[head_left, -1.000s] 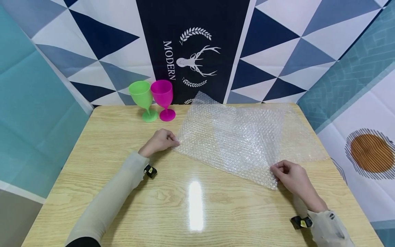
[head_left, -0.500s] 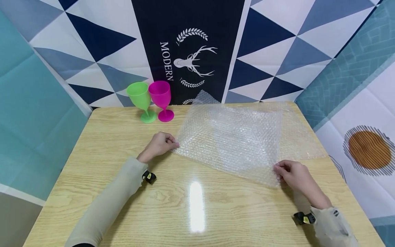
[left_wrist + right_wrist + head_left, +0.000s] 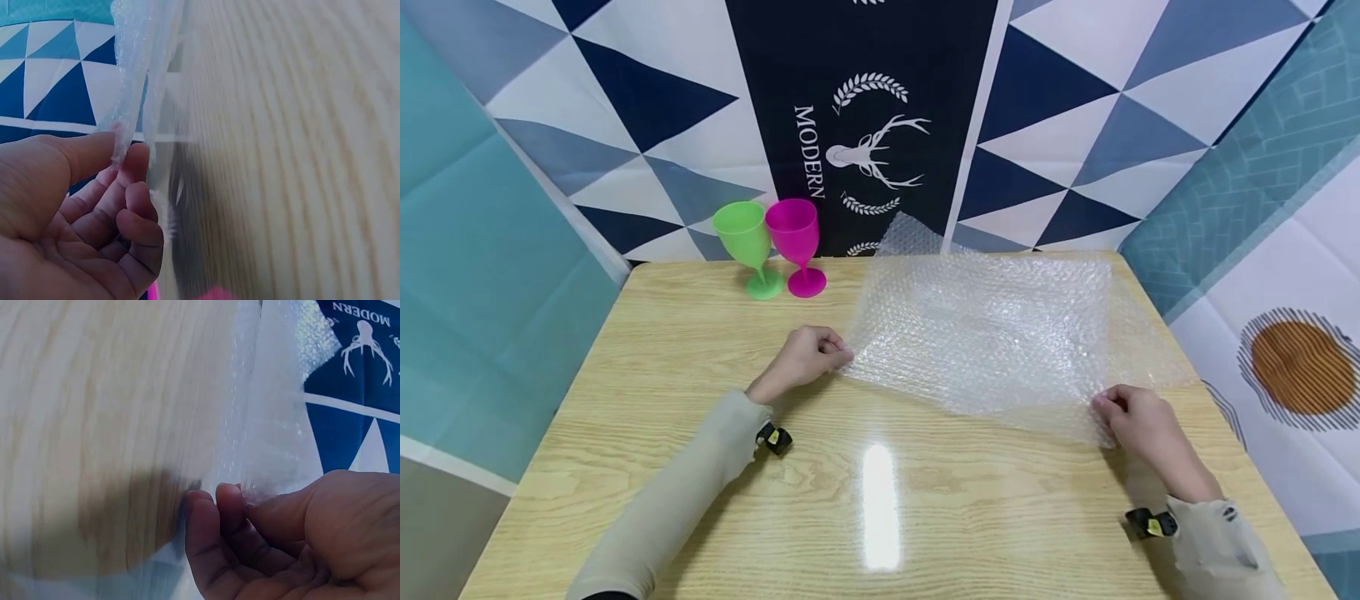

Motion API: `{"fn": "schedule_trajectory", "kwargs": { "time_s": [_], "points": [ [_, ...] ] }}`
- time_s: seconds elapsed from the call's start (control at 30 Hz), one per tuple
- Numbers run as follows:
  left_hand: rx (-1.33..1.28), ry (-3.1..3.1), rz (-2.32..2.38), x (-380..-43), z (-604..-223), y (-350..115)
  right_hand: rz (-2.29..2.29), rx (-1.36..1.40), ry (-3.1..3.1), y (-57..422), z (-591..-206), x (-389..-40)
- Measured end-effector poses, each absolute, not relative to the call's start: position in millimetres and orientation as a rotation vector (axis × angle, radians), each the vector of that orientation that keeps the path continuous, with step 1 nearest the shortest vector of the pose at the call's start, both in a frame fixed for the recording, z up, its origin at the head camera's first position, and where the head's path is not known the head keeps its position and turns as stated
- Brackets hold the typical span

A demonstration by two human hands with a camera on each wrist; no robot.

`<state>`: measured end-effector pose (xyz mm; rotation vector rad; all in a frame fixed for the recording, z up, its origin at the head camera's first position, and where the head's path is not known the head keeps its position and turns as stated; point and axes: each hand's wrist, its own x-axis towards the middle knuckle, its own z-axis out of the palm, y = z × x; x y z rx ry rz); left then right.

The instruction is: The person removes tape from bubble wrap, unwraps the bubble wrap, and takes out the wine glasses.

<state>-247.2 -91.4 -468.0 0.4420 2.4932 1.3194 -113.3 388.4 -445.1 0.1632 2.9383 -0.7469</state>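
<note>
A clear sheet of bubble wrap spreads over the back right of the table, one far corner sticking up against the wall cloth. My left hand pinches its near left corner between thumb and forefinger; the left wrist view shows the edge of the bubble wrap in that pinch. At the near right corner my right hand pinches the sheet the same way, with the bubble wrap rising from the thumb in the right wrist view. Behind the left hand stand a green goblet and a magenta goblet, both upright.
The wood-grain table reaches back to a patterned wall cloth. Another layer of clear wrap lies flat under the sheet's right side, close to the table's right edge. A bright light reflection shows at the front.
Both hands have shifted a little to the right with the bubble wrap, the right hand farther, so the sheet covers more of the layer on the right. The goblets have stayed put.
</note>
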Motion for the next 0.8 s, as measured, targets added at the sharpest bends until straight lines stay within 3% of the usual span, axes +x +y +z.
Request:
{"fn": "schedule_trajectory", "kwargs": {
  "time_s": [0.8],
  "points": [
    [0.408,2.313,1.371,-232,-466,-53,-0.685,0.210,3.133,435,-445,-134]
  ]
}}
